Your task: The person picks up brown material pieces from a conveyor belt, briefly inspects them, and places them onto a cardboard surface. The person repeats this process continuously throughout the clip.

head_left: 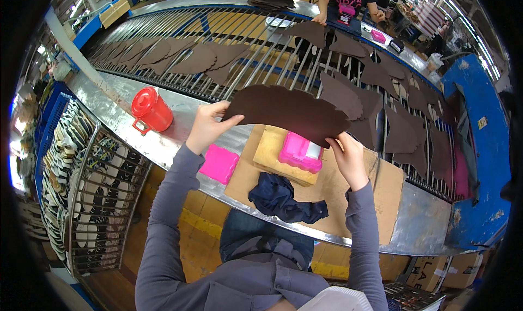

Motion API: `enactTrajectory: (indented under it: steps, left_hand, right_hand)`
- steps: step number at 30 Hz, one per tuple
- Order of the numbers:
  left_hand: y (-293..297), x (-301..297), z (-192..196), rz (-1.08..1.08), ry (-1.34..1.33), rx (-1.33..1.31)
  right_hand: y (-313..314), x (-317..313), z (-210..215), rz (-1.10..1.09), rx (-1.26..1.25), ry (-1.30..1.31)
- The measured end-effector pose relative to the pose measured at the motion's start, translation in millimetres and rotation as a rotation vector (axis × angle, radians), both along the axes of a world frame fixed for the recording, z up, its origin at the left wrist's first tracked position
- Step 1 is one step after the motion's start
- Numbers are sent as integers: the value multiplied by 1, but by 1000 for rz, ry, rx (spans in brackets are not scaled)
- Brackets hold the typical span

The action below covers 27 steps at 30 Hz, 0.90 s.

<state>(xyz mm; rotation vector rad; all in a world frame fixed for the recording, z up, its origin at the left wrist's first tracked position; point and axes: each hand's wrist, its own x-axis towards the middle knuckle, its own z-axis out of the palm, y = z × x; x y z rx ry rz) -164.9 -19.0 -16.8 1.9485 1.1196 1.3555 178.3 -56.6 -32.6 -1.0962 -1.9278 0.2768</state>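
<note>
I hold a dark brown cut sheet (286, 112) with a scalloped upper edge stretched between my two hands, raised above the bench in front of me. My left hand (210, 124) is closed on its left end, thumb flat on the near face and the other fingers behind; my right hand (347, 155) pinches the lower right corner between thumb and fingers. Partly under the sheet in my view, an open pink plastic box (300, 154) sits on a yellow block (268, 150), which rests on a flat piece of cardboard (359, 207). A crumpled navy cloth (280, 196) lies nearer me on that cardboard. Just left of the cardboard is a flat pink lid-like piece (219, 164), and farther left a red lidded mug (150, 110) stands on the metal bench (422, 215). Beyond my hands, more brown cut pieces (400, 128) lie, many overlapping, across a conveyor of metal rods (256, 65). On its far side, a co-worker's hand (320, 19) touches one of them. A barred rack (103, 218) of shoe parts stands at my left.
</note>
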Motion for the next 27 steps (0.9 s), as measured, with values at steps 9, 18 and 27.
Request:
enactTrajectory:
  steps: [9, 18, 27]
  left_hand:
    - [21, 68, -5, -169, 235, 117]
    - [27, 138, 2, -309, 478, 193]
    - [43, 210, 9, -590, 606, 284]
  right_hand:
    - [-40, 47, -72, -344, 30, 11]
    - [-72, 105, -106, -502, 25, 78]
    - [-98, 177, -10, -549, 92, 71]
